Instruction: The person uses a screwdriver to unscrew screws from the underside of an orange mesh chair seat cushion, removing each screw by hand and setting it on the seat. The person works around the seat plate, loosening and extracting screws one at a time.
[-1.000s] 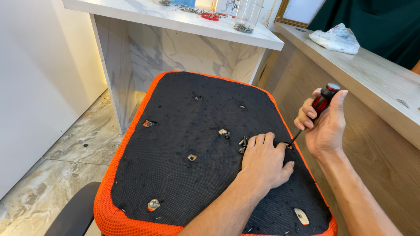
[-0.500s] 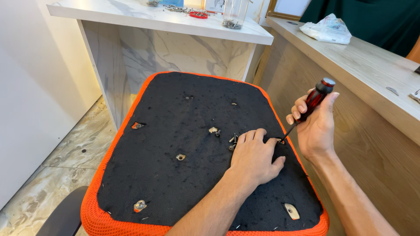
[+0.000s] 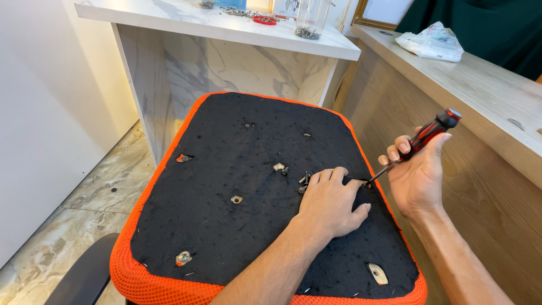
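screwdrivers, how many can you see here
1: the red and black screwdriver in the right hand, its tip at the seat cushion's right edge beside the left hand. Others could be out of frame.

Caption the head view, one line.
Left hand steadies black-and-orange seat cushion; right hand angles red-black screwdriver.

Seat underside [image 3: 226, 169]: covered in matt black woven cloth, flecked with lint; border of orange mesh fabric. Screwdriver [image 3: 418, 144]: glossy red-and-black plastic handle, thin dark metal shaft. Screws [image 3: 305, 179]: dull grey metal. Desk [image 3: 186, 22]: smooth glossy white marble-look surface. Counter [image 3: 485, 90]: matt light wood grain. Floor [image 3: 84, 203]: polished marble-patterned tile.
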